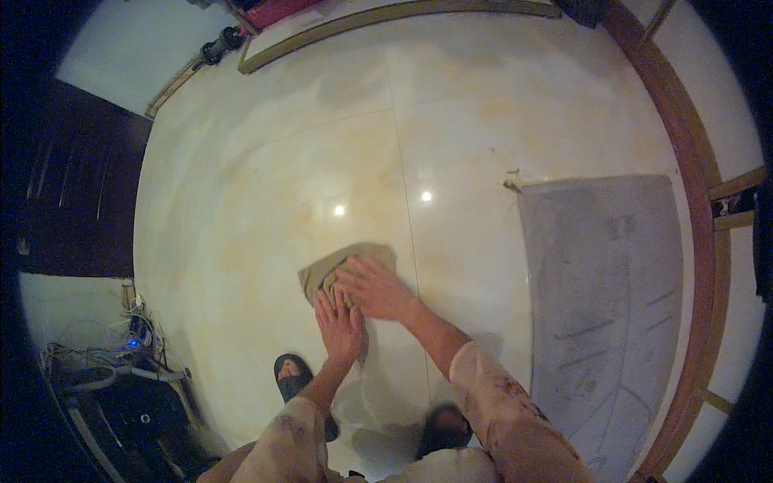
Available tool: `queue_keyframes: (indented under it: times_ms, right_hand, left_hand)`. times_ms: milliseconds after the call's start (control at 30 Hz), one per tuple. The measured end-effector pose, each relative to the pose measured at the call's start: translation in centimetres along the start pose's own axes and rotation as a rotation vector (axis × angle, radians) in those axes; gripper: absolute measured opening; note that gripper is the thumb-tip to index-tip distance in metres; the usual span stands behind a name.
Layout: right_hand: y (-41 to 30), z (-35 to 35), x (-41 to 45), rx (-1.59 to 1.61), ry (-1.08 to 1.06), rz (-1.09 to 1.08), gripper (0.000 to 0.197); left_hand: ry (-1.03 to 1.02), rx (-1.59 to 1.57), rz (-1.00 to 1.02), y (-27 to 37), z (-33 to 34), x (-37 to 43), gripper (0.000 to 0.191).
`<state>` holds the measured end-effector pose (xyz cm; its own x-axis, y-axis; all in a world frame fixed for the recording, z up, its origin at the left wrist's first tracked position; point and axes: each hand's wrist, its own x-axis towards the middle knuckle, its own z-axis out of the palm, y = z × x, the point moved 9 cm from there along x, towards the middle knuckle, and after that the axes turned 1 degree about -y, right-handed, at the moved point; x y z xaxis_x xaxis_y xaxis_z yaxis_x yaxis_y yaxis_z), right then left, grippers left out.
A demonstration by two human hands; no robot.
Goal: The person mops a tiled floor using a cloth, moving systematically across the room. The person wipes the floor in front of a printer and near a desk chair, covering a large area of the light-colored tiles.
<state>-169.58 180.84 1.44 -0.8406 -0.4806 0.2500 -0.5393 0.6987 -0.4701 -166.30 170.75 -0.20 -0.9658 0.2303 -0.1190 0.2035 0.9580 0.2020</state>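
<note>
Both of my hands press on a tan cloth (362, 250) that lies bunched on the glossy, cream tiled floor (278, 181). My left hand (341, 326) rests on the cloth's near edge, fingers pointing away from me. Across its middle and right part lies my right hand (377, 290), its fingers spread flat and pointing up to the left. The two hands are side by side, close together. Some of the cloth is hidden beneath them. Neither palm shows.
A grey mat (592, 290) covers the floor at right. Dark sandals (290, 377) are on my feet below. Tangled cables (142, 326) and a black object (142, 416) stand at lower left. A wooden frame strip (386, 15) runs along the top, a brown one (694, 181) along the right.
</note>
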Motion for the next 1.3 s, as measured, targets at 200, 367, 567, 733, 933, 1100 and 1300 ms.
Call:
queue_keyframes:
  times_ms: [200, 367, 567, 733, 933, 1100, 1300]
  right_hand:
    - [11.3, -8.1, 1.6, -0.134, 0.089, 0.256, 0.050]
    - [16.7, -10.5, -6.9, -0.364, 0.191, 0.616, 0.064]
    - [17.3, -10.3, -7.0, -0.479, 0.182, 0.786, 0.066]
    - [17.2, -7.0, 1.9, -0.332, 0.005, 0.601, 0.061]
    - [3.8, 3.8, 12.0, -0.183, -0.166, 0.369, 0.069]
    - [-8.7, 8.1, 7.3, -0.030, -0.283, 0.259, 0.075]
    - [-12.2, 8.6, -2.0, 0.002, -0.466, 0.384, 0.063]
  left_hand:
    - [-0.181, 0.122, 0.446, 9.3, -1.0, 13.4, 0.056]
    - [-0.130, -0.019, 0.708, 19.4, 2.5, 16.8, 0.059]
    - [-0.044, 0.041, 0.882, 19.8, 0.7, 17.1, 0.066]
    - [-0.101, 0.048, 0.613, 11.8, -1.5, 21.4, 0.071]
    - [-0.275, 0.323, 0.563, -6.7, -4.7, 15.7, 0.082]
    - [-0.537, 0.282, 0.589, -15.1, -3.3, 3.1, 0.082]
    - [-0.327, -0.181, 0.430, -9.4, -0.2, -2.6, 0.072]
